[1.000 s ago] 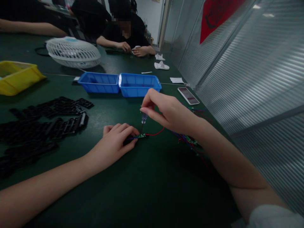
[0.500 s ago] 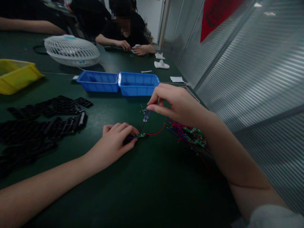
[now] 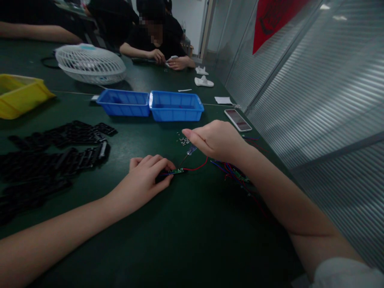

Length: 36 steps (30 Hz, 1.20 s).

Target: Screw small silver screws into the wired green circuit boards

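Note:
My left hand (image 3: 146, 177) lies on the dark green table (image 3: 186, 232), its fingers pressed down on a black part with a small green circuit board (image 3: 177, 171) at its end. A red wire (image 3: 196, 167) runs from the board to the right. My right hand (image 3: 217, 140) is closed around a small screwdriver (image 3: 189, 152) with a clear handle, held low and slanted, its tip near the board. A little heap of tiny screws (image 3: 183, 140) lies just beyond the fingertips of my right hand.
Two blue bins (image 3: 175, 106) stand side by side behind the hands, a yellow bin (image 3: 19, 96) far left. Black plastic parts (image 3: 54, 154) spread on the left. More boards with red and blue wires (image 3: 237, 172) lie right. A phone (image 3: 238, 120), a white fan (image 3: 90, 64), a co-worker's hands (image 3: 177, 63).
My right hand has dropped lower and tilted the screwdriver from nearly upright to a flat slant, with its fingers now by the screw heap. My left hand has stayed on the board.

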Available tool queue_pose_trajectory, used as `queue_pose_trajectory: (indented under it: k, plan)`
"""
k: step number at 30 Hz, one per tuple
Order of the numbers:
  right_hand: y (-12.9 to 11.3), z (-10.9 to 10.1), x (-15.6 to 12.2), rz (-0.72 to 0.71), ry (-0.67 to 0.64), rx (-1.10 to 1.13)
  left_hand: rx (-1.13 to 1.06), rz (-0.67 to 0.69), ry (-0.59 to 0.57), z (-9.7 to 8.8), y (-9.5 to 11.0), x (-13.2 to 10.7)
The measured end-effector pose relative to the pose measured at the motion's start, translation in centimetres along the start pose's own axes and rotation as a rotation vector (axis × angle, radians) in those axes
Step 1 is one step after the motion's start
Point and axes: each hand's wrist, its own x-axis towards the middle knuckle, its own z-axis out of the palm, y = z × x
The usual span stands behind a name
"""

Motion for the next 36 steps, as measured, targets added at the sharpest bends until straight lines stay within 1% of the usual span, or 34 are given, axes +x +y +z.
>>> queue_pose_trajectory:
  k: [2,4,8,11,16,18,22,26,29,36]
  plan:
    - [-0.2,0.3,0.0,0.002,0.013,0.029,0.008,0.01,0.012,0.2,-0.2,0.0]
    - [-0.3,0.5,0.0,-0.03,0.026,0.103,0.008,0.013,0.015,0.3,-0.3,0.0]
    - [-0.3,0.3,-0.2,-0.13,0.022,0.374,0.011,0.011,0.011,0.3,-0.3,0.0]
    - [-0.5,-0.4,-0.4,-0.147,0.026,0.504,0.02,0.012,0.012,0.1,-0.1,-0.1]
    - [-0.5,-1.4,-0.7,-0.168,0.071,0.521,0.011,-0.003,-0.001,-0.3,0.4,-0.2]
    - [-0.3,-1.6,-0.7,-0.167,0.069,0.555,0.01,-0.011,-0.012,-0.4,0.5,-0.2]
    - [0.1,-1.9,-0.7,-0.166,0.043,0.604,0.019,-0.003,0.008,-0.1,0.2,-0.2]
    - [0.2,-2.5,-0.8,-0.163,0.011,0.529,0.024,-0.007,0.003,0.1,0.1,-0.3]
    - [-0.1,-2.6,-1.0,-0.104,-0.025,0.404,0.02,-0.011,-0.01,0.0,0.2,-0.3]
    - [-0.8,-1.4,-0.6,0.041,-0.065,0.035,0.02,-0.021,0.003,-0.1,0.2,-0.3]
